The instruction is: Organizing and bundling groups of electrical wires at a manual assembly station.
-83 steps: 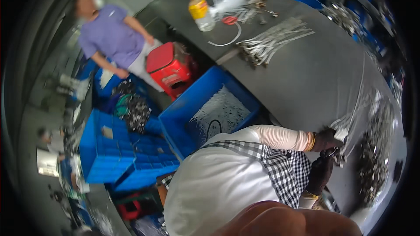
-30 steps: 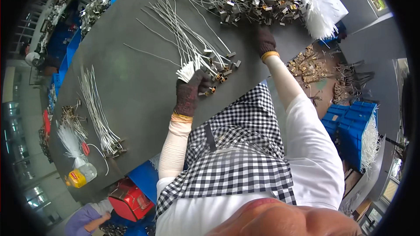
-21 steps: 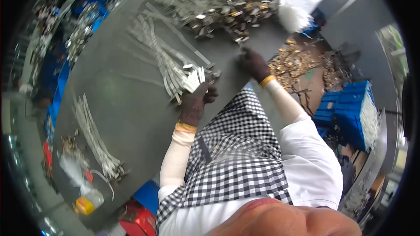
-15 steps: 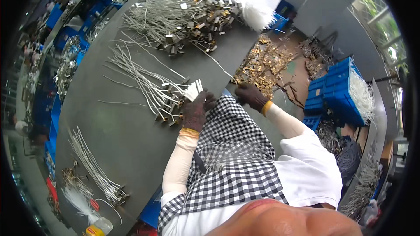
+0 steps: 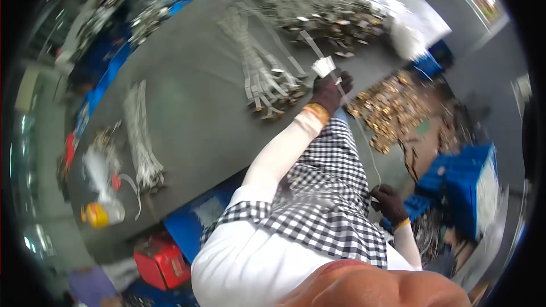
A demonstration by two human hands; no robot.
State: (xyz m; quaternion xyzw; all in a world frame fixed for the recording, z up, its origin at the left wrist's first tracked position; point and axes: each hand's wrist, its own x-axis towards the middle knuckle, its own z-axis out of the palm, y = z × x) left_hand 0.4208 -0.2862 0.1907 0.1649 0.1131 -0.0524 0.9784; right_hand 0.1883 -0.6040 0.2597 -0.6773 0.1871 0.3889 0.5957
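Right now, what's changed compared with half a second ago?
Your left hand moved right, away from the cable bundle, its grip keeping the white strips. Your right hand swung back from the table toward the right-hand blue crate, apparently holding a pale strand. The cable pile and yellow-labelled bottle stayed put.

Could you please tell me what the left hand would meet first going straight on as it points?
The left hand would probably meet the heap of metal-ended strands first, though blur leaves depth unclear.
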